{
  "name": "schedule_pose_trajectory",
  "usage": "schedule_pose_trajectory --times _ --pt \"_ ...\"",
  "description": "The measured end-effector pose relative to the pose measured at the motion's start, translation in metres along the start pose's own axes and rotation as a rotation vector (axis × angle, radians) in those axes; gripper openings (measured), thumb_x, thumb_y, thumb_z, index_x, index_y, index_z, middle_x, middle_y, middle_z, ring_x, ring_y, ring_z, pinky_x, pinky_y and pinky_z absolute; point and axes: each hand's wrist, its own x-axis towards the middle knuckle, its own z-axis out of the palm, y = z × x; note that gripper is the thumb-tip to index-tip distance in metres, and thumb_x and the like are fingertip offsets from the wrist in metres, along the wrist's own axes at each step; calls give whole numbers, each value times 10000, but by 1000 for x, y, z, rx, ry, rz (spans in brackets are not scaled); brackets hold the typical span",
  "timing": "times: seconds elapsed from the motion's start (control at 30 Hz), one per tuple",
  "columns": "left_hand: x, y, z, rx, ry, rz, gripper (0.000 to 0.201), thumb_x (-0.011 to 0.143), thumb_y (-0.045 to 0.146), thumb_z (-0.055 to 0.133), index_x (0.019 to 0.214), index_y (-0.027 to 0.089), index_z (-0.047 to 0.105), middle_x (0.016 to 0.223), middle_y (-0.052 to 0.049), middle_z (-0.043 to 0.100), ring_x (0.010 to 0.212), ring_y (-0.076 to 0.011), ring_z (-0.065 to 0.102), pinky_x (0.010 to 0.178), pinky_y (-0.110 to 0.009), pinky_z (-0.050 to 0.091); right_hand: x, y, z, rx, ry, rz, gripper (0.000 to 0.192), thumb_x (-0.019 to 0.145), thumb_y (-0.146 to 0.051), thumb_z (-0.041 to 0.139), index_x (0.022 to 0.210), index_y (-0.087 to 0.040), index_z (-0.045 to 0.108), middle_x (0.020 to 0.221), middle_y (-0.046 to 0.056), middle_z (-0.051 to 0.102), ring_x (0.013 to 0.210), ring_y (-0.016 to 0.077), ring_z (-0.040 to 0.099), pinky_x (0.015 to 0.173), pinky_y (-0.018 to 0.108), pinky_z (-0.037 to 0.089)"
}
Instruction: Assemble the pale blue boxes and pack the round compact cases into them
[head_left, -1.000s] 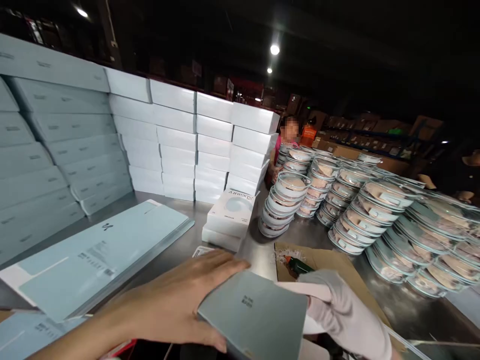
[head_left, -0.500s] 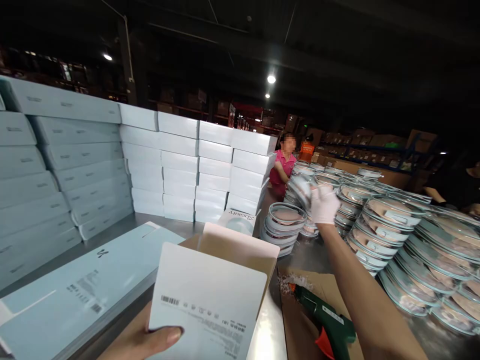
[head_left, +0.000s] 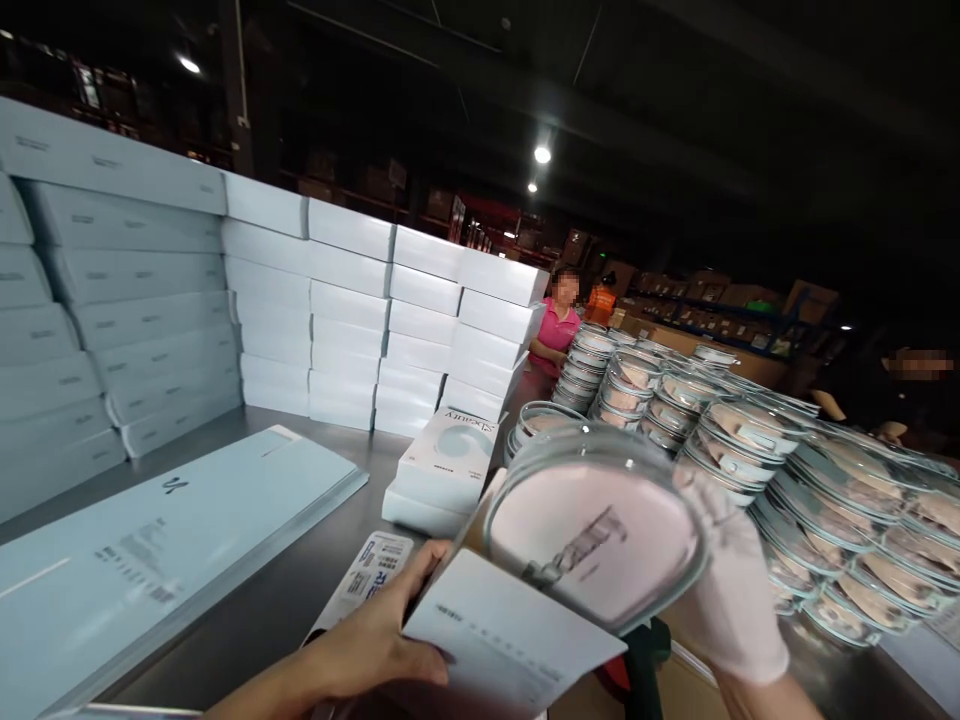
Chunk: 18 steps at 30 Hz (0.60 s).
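Observation:
My left hand (head_left: 382,635) grips an open pale carton (head_left: 517,640) by its side, thumb on the printed front panel. In my right hand (head_left: 739,580), which wears a white glove, is a clear oval container (head_left: 592,540) with a pinkish insert and dark lettering. It is tilted over the carton's opening and hides much of it; whether any part is inside I cannot tell. Partly behind the carton, a green glue gun (head_left: 649,655) lies on the bench.
Left of my hands lies a stack of flat pale-blue cartons (head_left: 180,560). White boxes (head_left: 345,300) form a wall behind. Two boxes (head_left: 450,460) and a labelled pack (head_left: 367,570) stand nearer. Stacks of clear containers (head_left: 810,480) fill the right. Co-workers, one in pink (head_left: 555,325), are beyond.
My right hand has come back from the container stacks with a clear container, now at the carton. My left hand and the carton have shifted right, and the carton is tilted more.

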Motion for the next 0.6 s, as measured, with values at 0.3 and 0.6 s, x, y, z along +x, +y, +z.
schedule_pose_trajectory --times 0.3,0.6 --pt "-17 -25 -4 -14 166 91 881 605 461 945 1368 285 542 1414 -104 600 1327 -395 535 1117 -516 435 -104 89 31 140 34 -54 367 963 -481 616 1317 -430 534 1564 -4 494 1465 267 454 1234 492 338" --pt "-14 -14 22 234 438 350 445 1022 581 438 1160 241 690 1483 -126 487 1402 -360 443 1183 -473 363 -133 90 101 24 133 176 612 1023 -523 468 1576 -287 359 1664 83 366 1508 324 391 1210 500 372"
